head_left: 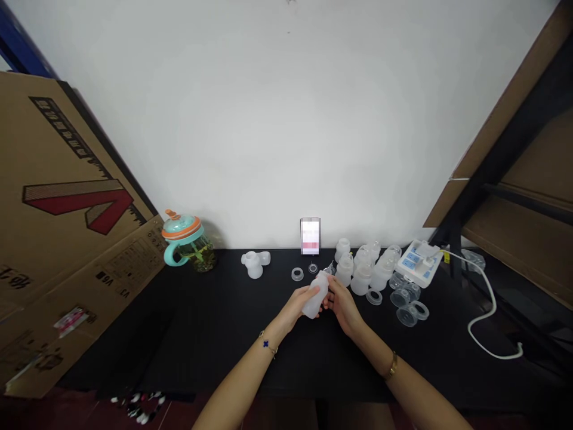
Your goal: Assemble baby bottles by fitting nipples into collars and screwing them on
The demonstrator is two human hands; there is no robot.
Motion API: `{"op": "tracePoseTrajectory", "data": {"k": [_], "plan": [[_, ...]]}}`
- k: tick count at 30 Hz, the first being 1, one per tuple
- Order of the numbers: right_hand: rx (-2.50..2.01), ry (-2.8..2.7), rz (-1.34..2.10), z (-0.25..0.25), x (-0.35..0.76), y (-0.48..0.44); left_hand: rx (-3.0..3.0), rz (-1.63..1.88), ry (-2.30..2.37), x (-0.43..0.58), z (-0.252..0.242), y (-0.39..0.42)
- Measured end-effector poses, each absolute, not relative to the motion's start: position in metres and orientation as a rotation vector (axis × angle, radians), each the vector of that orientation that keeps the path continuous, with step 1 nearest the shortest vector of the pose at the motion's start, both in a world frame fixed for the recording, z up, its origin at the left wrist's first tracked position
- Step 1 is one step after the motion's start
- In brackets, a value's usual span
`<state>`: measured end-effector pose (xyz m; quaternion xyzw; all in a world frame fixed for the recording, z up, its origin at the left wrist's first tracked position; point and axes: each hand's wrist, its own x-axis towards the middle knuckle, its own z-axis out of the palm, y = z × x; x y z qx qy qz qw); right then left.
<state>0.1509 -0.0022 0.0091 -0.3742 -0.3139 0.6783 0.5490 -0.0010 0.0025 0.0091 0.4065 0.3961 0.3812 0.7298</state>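
My left hand (296,306) and my right hand (341,303) meet over the middle of the black table (215,322). Between them they hold a small translucent white plastic bottle (314,298), tilted with its top away from me. The left fingers wrap its lower body. The right fingers close around its upper part. A blue-charm bracelet is on my left wrist and a gold one on my right.
Several similar white bottles (362,266) cluster just right of my hands, with clear rings (373,297) and caps (409,304) nearby. A teal-and-orange handled cup (185,242) stands at the back left, by a large cardboard box (58,227). A white device (419,263) with cable lies at the right.
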Motion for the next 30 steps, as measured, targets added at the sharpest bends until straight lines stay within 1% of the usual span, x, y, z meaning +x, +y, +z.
{"op": "tracePoseTrajectory", "data": {"k": [13,30], "plan": [[-0.925,-0.835,1.529,0.005,0.15,-0.002,0.914,0.938,0.837,0.004,-0.005,0.004],[-0.859,-0.95,1.523,0.013,0.149,-0.007,0.73,0.956,0.765,0.009,-0.005,0.001]]}}
